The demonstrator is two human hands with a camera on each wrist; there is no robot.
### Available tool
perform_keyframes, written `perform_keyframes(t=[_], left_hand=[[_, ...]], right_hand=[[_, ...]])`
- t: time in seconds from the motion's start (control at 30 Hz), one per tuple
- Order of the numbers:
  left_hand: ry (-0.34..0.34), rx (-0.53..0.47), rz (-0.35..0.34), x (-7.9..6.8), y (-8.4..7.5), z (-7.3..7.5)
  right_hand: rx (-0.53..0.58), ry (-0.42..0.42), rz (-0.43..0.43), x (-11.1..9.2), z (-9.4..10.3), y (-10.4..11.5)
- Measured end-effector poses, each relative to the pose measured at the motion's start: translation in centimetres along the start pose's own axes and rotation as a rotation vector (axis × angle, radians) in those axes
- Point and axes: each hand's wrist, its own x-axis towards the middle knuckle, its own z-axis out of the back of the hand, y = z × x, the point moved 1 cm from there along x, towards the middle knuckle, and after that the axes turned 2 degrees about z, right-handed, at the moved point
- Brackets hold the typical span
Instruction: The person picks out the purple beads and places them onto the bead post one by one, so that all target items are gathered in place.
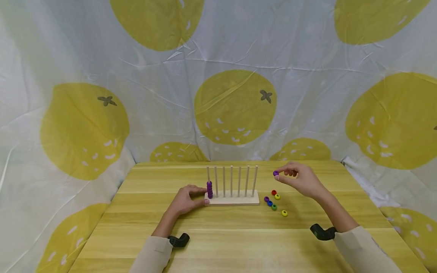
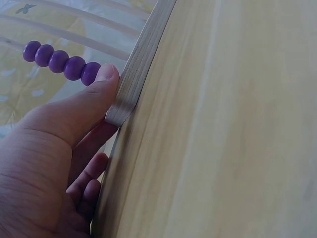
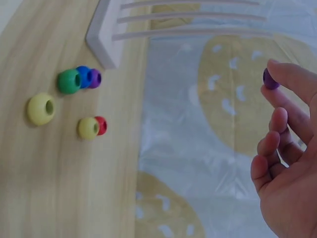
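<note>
A wooden peg stand (image 1: 233,200) with several upright rods stands on the table. On its leftmost rod is a stack of purple beads (image 1: 209,190), also seen as a row of purple beads (image 2: 58,61) in the left wrist view. My left hand (image 1: 186,201) grips the left end of the base, thumb in front and fingers toward the back. To the right of the stand, my right hand (image 1: 302,181) is raised over the table. Between thumb and forefinger it pinches a purple bead (image 3: 270,79), while its other fingers curl loosely. The remaining rods carry no beads.
Loose beads lie right of the stand: a red bead (image 1: 274,192), a yellow bead (image 1: 277,196), a purple bead (image 1: 266,199), a blue bead (image 1: 270,203), a green bead (image 1: 274,207) and another yellow bead (image 1: 284,213). A lemon-patterned curtain (image 1: 164,102) hangs behind the wooden table (image 1: 239,246).
</note>
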Motion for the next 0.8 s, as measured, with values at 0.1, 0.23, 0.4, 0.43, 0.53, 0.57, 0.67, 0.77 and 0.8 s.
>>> perform_keyframes(t=[0.1, 0.23, 0.4, 0.43, 0.53, 0.57, 0.67, 0.77, 0.8], left_hand=[[0.001, 0.007, -0.001, 0.0, 0.0, 0.0], [0.001, 0.010, -0.010, -0.1, -0.2, 0.1], [-0.007, 0.013, -0.014, -0.1, -0.3, 0.1], [-0.006, 0.014, -0.012, -0.1, -0.2, 0.0], [-0.004, 0.021, -0.003, 0.0, 0.0, -0.1], [-0.003, 0.024, -0.001, 0.0, 0.0, -0.1], [-0.005, 0.021, -0.004, 0.0, 0.0, -0.1], [-0.004, 0.015, -0.002, -0.1, -0.1, 0.0], [-0.003, 0.013, -0.001, -0.1, -0.1, 0.0]], right_hand=[[0.001, 0.004, 0.009, 0.5, -0.1, 0.7], [0.008, 0.010, 0.006, 1.2, -0.3, 1.8], [0.035, 0.013, 0.013, 2.1, -0.7, 3.0], [0.042, 0.013, 0.017, 2.3, -0.8, 3.3], [0.059, 0.015, 0.040, 2.8, -1.0, 4.3], [0.059, 0.016, 0.052, 3.0, -1.1, 4.6], [0.055, 0.021, 0.088, 3.7, -1.3, 5.6], [0.051, 0.031, 0.109, 4.5, -1.7, 6.7], [0.054, 0.035, 0.113, 4.8, -1.8, 7.1]])
